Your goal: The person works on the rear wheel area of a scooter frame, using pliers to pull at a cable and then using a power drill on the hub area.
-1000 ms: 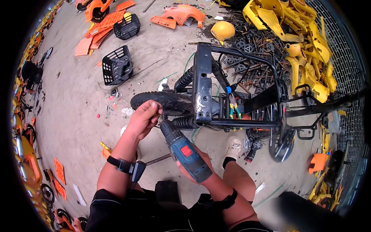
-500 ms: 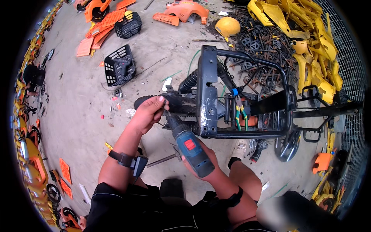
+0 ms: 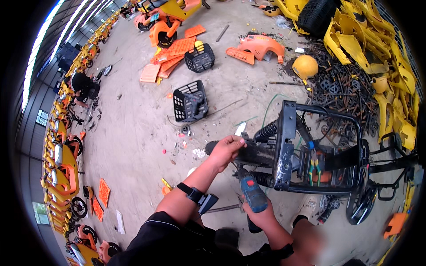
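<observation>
My right hand (image 3: 261, 216) is wrapped round the grip of a blue-and-black cordless drill (image 3: 256, 198) with a red patch on top. Its thin bit points away from me, close below my left hand (image 3: 226, 151). The left fingers are pinched together over the dark tyre (image 3: 255, 156); whatever lies in them is too small to make out. Right beside both hands lies a stripped black metal vehicle frame (image 3: 288, 146), with a coil spring shock absorber (image 3: 266, 131) next to the tyre. Pliers with green-and-yellow handles (image 3: 314, 170) rest inside the frame.
Two black plastic baskets, the nearer one (image 3: 191, 103) holding dark parts, lie ahead. Orange panels (image 3: 177, 49), a yellow helmet (image 3: 305, 66), rusty metal parts (image 3: 341, 91) and yellow body shells (image 3: 355, 35) cover the floor beyond. Scooters (image 3: 66, 164) line the left; another person (image 3: 82, 84) crouches there.
The view has swung up and left, so the scene sits lower and further right. The drill's bit and my left fingers are slightly further apart; the small dark piece at those fingertips no longer shows clearly.
</observation>
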Motion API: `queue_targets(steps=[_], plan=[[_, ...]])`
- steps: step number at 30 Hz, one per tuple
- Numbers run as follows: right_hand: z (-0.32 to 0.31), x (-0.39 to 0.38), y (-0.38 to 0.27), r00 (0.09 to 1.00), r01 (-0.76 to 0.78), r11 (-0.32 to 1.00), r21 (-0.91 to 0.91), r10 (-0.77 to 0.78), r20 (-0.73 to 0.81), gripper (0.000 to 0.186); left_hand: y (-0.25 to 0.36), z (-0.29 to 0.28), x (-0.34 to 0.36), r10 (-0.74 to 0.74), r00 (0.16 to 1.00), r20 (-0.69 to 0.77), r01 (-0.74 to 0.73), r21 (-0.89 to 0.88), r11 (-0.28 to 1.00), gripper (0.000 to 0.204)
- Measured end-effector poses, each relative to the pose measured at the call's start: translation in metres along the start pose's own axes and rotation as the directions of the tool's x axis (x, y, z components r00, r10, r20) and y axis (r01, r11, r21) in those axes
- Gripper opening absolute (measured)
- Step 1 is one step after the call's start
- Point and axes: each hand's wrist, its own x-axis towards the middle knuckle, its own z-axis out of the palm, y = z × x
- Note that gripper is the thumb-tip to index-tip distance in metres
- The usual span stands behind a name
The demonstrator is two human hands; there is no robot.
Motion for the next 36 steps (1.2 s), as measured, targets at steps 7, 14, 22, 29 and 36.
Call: queue_targets(steps=[7,14,22,29,36], plan=[[-0.010,0.011,0.001,0.999,0.009,0.994,-0.110,-0.013,-0.038,0.055,0.006,-0.006,0.003,-0.058,0.998,0.000,0.058,0.002,0.998,0.029],[-0.010,0.011,0.000,0.987,0.155,0.980,-0.123,-0.160,-0.027,0.068,0.015,-0.012,0.000,-0.040,0.999,-0.010,0.040,0.026,0.999,0.021],[0.008,0.001,-0.024,0.949,0.303,0.821,-0.484,-0.307,0.073,0.076,0.015,-0.022,-0.016,-0.068,0.998,-0.013,0.067,-0.017,0.998,0.018],[0.030,-0.007,-0.010,0.960,0.244,0.926,-0.287,-0.272,-0.061,0.071,0.020,-0.018,-0.042,-0.009,0.999,-0.041,0.004,-0.118,0.993,0.019],[0.046,-0.022,0.012,0.974,0.147,0.985,-0.092,-0.161,-0.161,0.067,0.002,-0.008,-0.064,0.007,0.997,-0.074,-0.011,-0.063,0.998,0.017]])
